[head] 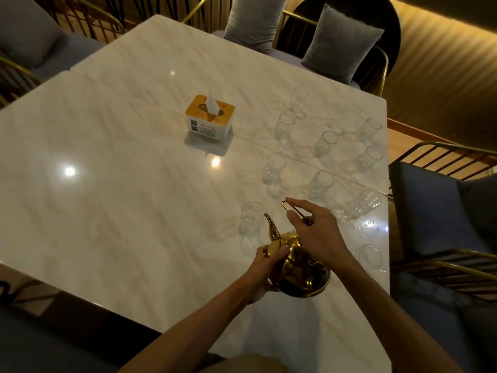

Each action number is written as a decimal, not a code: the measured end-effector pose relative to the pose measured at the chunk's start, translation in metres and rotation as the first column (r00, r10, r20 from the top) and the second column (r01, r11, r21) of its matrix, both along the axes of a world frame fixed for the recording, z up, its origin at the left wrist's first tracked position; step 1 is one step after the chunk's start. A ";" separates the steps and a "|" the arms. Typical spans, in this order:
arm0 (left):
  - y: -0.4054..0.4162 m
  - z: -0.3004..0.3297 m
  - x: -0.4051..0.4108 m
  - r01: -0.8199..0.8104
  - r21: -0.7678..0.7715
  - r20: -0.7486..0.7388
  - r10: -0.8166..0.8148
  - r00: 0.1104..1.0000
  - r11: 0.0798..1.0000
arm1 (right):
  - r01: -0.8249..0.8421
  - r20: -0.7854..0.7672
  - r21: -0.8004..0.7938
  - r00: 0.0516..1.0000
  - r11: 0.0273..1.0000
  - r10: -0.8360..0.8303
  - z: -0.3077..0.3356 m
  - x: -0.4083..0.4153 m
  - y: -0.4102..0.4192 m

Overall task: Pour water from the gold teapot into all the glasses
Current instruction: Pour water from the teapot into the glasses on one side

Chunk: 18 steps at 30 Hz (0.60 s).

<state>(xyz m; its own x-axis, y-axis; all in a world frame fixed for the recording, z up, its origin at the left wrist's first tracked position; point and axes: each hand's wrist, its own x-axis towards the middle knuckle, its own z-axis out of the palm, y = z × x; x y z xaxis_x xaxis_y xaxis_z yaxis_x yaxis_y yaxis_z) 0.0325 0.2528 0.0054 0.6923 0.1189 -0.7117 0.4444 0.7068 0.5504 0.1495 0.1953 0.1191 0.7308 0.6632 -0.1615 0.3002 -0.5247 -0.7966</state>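
Gripping gold teapot handle with right hand, fingers curled round it; left hand fingers cupping its lid; spout beside nearest glass.

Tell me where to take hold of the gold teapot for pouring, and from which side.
Probably best to grip the gold teapot by its thin wire handle, coming from above on the side opposite the spout, as the right hand does. The handle stands up over the lid. The left hand steadies the round body under the spout, which points toward the nearest glass.
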 end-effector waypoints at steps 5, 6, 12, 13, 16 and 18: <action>0.000 0.005 0.003 0.004 -0.014 0.011 -0.004 1.000 1.000 | -0.011 0.002 -0.035 1.000 0.999 0.012 0.007 0.006 0.003; 0.000 0.005 0.003 0.001 -0.020 0.010 0.000 1.000 1.000 | -0.012 0.000 -0.040 1.000 0.999 0.012 0.008 0.007 0.004; -0.004 0.008 0.006 -0.026 -0.046 -0.002 0.026 1.000 0.999 | -0.039 0.016 -0.088 0.999 0.995 0.040 0.015 0.008 0.007; -0.005 0.008 0.006 -0.029 -0.052 -0.004 0.029 1.000 0.998 | -0.045 0.022 -0.094 0.999 0.995 0.048 0.015 0.009 0.008; -0.006 0.008 0.006 -0.032 -0.070 -0.003 0.032 0.999 0.997 | -0.055 0.029 -0.105 0.998 0.993 0.058 0.015 0.010 0.009; -0.008 0.007 0.006 -0.034 -0.077 0.002 0.034 0.999 0.996 | -0.064 0.018 -0.104 0.998 0.993 0.066 0.016 0.010 0.009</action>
